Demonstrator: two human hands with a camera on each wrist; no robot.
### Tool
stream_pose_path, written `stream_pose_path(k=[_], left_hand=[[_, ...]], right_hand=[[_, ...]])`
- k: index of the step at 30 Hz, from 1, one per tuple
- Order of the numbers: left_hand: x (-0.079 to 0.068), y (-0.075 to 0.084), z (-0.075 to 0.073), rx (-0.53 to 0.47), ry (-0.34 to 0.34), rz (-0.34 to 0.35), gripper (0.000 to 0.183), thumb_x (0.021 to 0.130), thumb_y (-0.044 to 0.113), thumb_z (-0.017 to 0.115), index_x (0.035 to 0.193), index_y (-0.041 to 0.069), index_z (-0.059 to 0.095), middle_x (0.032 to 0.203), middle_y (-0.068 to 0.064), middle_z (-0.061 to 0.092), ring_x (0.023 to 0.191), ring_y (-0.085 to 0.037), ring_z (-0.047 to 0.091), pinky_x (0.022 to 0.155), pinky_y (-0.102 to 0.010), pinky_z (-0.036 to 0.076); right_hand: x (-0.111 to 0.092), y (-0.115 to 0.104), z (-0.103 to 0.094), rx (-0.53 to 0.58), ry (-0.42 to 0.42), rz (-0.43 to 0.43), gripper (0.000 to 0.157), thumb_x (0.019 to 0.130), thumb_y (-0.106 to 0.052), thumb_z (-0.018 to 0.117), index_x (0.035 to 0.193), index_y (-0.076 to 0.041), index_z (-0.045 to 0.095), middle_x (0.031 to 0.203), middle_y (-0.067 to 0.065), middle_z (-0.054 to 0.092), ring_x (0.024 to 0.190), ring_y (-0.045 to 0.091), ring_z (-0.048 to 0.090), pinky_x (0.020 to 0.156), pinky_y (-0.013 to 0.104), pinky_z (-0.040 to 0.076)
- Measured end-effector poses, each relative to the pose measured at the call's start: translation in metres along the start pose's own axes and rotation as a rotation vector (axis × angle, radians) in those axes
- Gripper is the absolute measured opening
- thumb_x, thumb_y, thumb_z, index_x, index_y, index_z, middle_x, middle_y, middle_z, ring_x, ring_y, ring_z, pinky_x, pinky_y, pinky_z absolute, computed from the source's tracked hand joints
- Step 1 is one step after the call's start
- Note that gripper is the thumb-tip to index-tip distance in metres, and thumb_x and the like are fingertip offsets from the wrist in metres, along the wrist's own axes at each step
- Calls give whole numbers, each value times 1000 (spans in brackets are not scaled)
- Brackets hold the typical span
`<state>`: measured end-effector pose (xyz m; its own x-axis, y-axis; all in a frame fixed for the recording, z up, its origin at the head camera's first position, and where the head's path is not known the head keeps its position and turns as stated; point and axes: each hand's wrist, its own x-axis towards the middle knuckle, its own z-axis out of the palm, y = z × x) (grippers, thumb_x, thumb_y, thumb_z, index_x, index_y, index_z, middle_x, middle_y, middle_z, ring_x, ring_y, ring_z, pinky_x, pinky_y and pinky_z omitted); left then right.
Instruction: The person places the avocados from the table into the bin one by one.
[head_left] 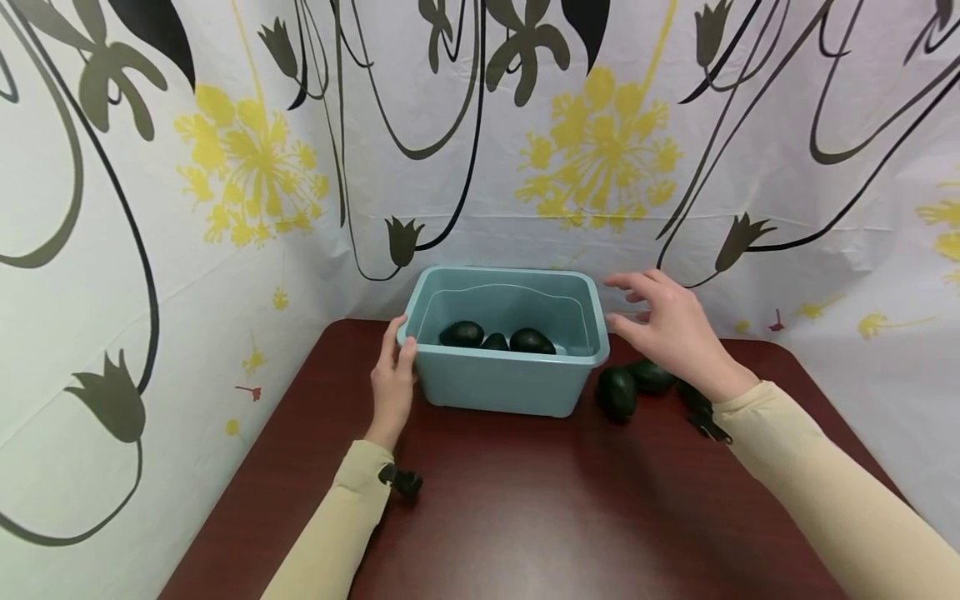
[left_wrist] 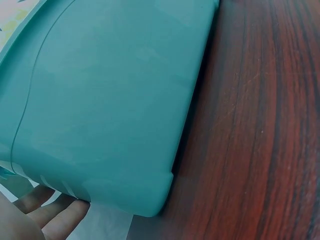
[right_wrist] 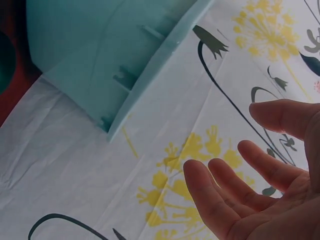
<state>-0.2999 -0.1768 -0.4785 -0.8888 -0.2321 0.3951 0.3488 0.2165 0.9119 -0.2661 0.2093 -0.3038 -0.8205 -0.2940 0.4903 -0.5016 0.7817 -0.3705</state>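
Note:
A blue-green plastic bin [head_left: 495, 379] stands at the far side of the table, with three dark green avocados [head_left: 532, 341] visible inside. My left hand [head_left: 393, 379] grips the bin's left front corner, thumb at the front rim and fingers along the side wall. In the left wrist view, the fingers [left_wrist: 67, 217] lie against that wall. Just beyond the right rim, my right hand [head_left: 671, 321] hovers with thumb and fingers spread and nothing between them. The right wrist view shows the same hand [right_wrist: 260, 195] apart from the bin [right_wrist: 95, 50].
More avocados [head_left: 617, 393] lie on the dark red wood-grain table [head_left: 525, 500] to the right of the bin, partly hidden behind the right hand and wrist. A patterned white sheet [head_left: 465, 225] hangs close behind the table and on both sides.

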Motion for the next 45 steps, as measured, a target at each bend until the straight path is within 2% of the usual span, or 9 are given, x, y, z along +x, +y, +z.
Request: stream_pose_path(k=[9,15,24,33,39,45], left_hand=[[0,0,0,-4,-7,-2,47,101,58,49,147,51,42,144,2,51,116,-25,55,85,-63,52],[-2,-1,1,20,9,-5,46,100,60,49,146,53,42,141,5,52,113,-23,56,82,-57,54],[-3,-2,1,-2,-2,-6,49,100,60,49,147,50,42,142,5,51,115,-25,56,83,-63,52],[-3,1,0,8,0,-12,47,100,60,48,146,54,41,143,5,51,116,-25,56,83,-58,54],[-3,1,0,-10,-8,-16,48,100,60,49,147,52,41,144,4,50,117,-26,55,86,-63,51],[-2,0,1,-14,-7,-13,47,100,59,49,147,52,41,144,4,50,117,-26,55,86,-65,50]], right_hand=[[-9,9,-3,-17,3,13,43,92,-21,73,133,-20,62,121,3,58,105,25,60,79,50,56],[-18,17,-4,-24,-6,24,43,92,-19,72,133,-18,62,122,5,57,103,26,60,79,51,56],[-27,30,0,-80,-36,17,44,89,-18,75,132,-15,63,121,7,58,102,29,62,75,52,51],[-33,41,8,-89,-64,36,45,89,-20,77,132,-15,62,119,8,58,100,28,60,74,51,52],[-36,48,16,-88,-105,76,47,89,-23,77,134,-16,62,121,9,59,101,27,59,73,49,50],[-38,58,25,-84,-145,78,48,89,-23,77,134,-14,61,123,14,59,99,29,64,76,52,52]])
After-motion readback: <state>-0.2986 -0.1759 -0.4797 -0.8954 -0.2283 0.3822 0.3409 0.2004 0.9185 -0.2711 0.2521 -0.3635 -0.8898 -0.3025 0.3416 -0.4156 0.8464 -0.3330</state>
